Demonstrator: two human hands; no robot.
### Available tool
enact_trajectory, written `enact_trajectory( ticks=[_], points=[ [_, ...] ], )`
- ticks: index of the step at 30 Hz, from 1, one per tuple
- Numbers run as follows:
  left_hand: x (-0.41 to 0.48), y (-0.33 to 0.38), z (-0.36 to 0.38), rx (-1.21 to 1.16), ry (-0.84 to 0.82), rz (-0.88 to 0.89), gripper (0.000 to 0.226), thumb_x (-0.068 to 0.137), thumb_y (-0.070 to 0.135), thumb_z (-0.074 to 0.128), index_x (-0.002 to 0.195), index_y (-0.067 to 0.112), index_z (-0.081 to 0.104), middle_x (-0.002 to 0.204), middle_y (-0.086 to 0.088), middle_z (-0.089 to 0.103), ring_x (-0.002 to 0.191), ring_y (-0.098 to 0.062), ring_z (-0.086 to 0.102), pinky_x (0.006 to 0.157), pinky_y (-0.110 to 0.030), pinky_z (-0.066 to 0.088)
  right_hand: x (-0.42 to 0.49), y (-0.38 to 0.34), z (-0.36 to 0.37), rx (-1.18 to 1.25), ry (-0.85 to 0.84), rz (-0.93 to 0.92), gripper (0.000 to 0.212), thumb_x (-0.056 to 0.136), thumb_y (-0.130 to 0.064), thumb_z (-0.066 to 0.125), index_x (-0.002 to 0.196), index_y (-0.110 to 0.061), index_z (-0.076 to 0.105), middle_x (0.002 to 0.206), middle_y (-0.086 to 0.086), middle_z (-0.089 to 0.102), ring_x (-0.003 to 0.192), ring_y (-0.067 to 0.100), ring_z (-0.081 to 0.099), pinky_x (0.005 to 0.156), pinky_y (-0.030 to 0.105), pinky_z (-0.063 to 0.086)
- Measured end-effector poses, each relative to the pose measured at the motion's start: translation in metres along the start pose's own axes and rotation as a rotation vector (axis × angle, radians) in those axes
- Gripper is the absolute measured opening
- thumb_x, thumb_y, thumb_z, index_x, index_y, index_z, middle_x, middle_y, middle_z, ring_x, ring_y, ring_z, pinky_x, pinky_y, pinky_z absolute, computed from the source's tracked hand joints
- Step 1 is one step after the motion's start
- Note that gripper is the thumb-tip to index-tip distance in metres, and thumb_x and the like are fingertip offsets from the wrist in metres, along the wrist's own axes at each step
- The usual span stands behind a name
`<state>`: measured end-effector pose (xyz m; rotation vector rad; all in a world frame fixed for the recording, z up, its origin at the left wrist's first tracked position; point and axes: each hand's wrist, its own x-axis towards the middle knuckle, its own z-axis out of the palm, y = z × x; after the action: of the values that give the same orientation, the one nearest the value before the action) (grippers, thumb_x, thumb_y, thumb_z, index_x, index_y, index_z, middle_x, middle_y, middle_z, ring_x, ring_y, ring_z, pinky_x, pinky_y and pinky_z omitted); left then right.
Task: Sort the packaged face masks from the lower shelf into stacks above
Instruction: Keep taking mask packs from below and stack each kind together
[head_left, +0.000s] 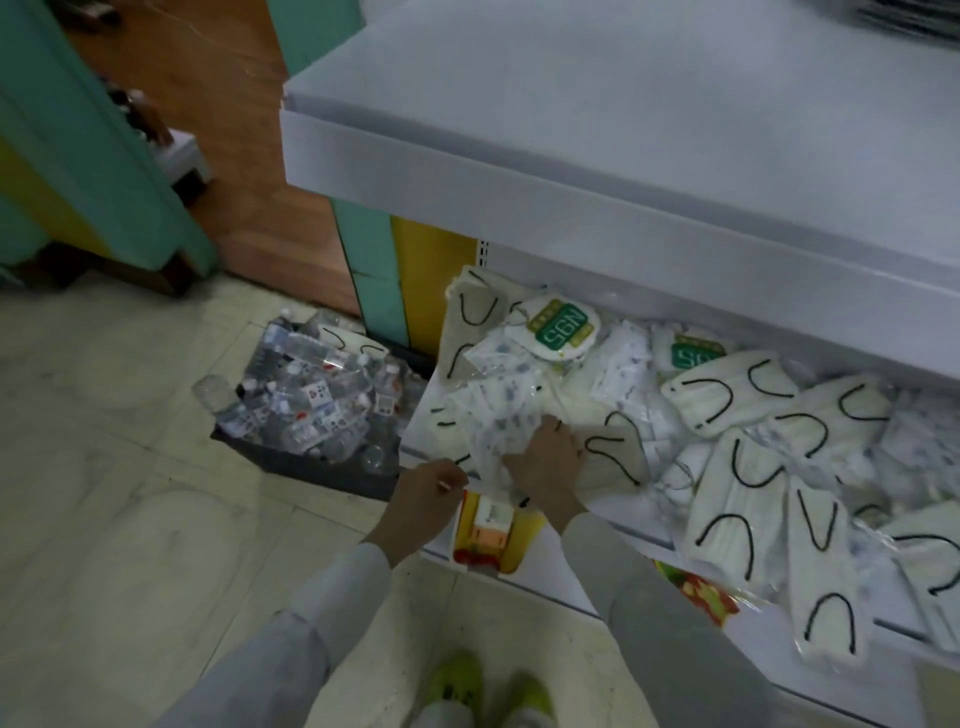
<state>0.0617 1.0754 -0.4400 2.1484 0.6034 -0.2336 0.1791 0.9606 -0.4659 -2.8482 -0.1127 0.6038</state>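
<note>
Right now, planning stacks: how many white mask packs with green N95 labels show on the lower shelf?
2. One green-labelled N95 pack tops the pile's back left; the second pack lies right of it, half-buried. Others may be hidden.
</note>
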Motion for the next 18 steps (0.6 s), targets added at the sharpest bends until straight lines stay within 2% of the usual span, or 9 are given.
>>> enact_trajectory(
  ticks=[2,5,8,11,12,14,16,18],
  points=[
    [0.002,-0.002,-0.001,-0.008,0.008,0.011,0.013,0.092,0.010,0.054,0.097,0.007,0.065,0.083,0.002,0.058,0.077,-0.010,0.054,0.066,-0.011,0.038,0.004,-0.002,-0.003,-0.010,-0.034,-0.005,0.063,0.076,-0.044,0.071,0.123,-0.013,0.043,0.130,0.010,0.046,0.123,0.029,0.042,0.099,0.038,0.035],
    [0.002,-0.004,-0.003,-0.058,0.007,0.013,0.013,0.090,0.006,0.054,0.097,0.004,0.066,0.080,0.002,0.058,0.073,-0.010,0.054,0.073,-0.019,0.044,0.001,-0.005,-0.008,-0.003,-0.018,-0.089,0.053,0.078,-0.032,0.070,0.119,-0.012,0.043,0.124,0.012,0.048,0.117,0.030,0.045,0.094,0.035,0.038],
    [0.004,-0.008,-0.004,-0.156,0.023,-0.033,0.011,0.091,0.007,0.054,0.096,0.007,0.064,0.080,-0.002,0.061,0.071,-0.016,0.057,0.075,-0.031,0.051,-0.010,-0.010,-0.014,0.256,-0.051,-0.125,0.041,0.084,-0.013,0.059,0.118,-0.007,0.038,0.104,0.013,0.056,0.098,0.031,0.057,0.074,0.035,0.046],
    [0.006,-0.005,-0.008,-0.407,0.065,-0.153,0.021,0.093,0.014,0.055,0.112,0.008,0.056,0.096,-0.012,0.064,0.079,-0.021,0.061,0.078,-0.036,0.052,-0.022,-0.015,-0.017,0.545,-0.023,-0.163,0.027,0.086,-0.009,0.054,0.109,-0.008,0.039,0.090,0.011,0.053,0.084,0.027,0.056,0.065,0.034,0.046],
    [0.007,-0.004,-0.010,-0.531,0.071,-0.189,0.027,0.092,0.017,0.056,0.118,0.009,0.053,0.103,-0.012,0.064,0.086,-0.022,0.062,0.083,-0.039,0.052,-0.027,-0.018,-0.018,0.638,-0.028,-0.178,0.026,0.086,-0.007,0.053,0.109,-0.006,0.041,0.091,0.010,0.054,0.084,0.025,0.055,0.064,0.030,0.044],
    [0.008,0.001,-0.016,-0.795,0.063,-0.227,0.026,0.091,0.019,0.059,0.116,0.019,0.053,0.108,-0.006,0.064,0.096,-0.022,0.063,0.086,-0.041,0.052,-0.036,-0.027,-0.023,0.760,-0.088,-0.201,0.030,0.087,-0.002,0.052,0.116,-0.003,0.046,0.097,0.006,0.054,0.087,0.019,0.053,0.061,0.023,0.039],
    [0.010,0.006,-0.023,-0.993,0.072,-0.232,0.031,0.089,0.012,0.060,0.119,0.018,0.053,0.112,-0.005,0.064,0.098,-0.022,0.063,0.082,-0.040,0.054,-0.042,-0.039,-0.027,0.774,-0.194,-0.238,0.031,0.087,-0.002,0.052,0.118,-0.004,0.050,0.099,0.002,0.055,0.089,0.016,0.051,0.057,0.017,0.038],
    [0.013,0.005,-0.029,-1.030,0.173,-0.254,0.037,0.089,0.003,0.057,0.125,0.007,0.052,0.115,-0.010,0.062,0.098,-0.027,0.062,0.076,-0.036,0.054,-0.040,-0.046,-0.027,0.712,-0.276,-0.298,0.027,0.088,-0.009,0.056,0.115,-0.008,0.056,0.102,0.001,0.059,0.093,0.017,0.055,0.069,0.020,0.045]
  ],
)
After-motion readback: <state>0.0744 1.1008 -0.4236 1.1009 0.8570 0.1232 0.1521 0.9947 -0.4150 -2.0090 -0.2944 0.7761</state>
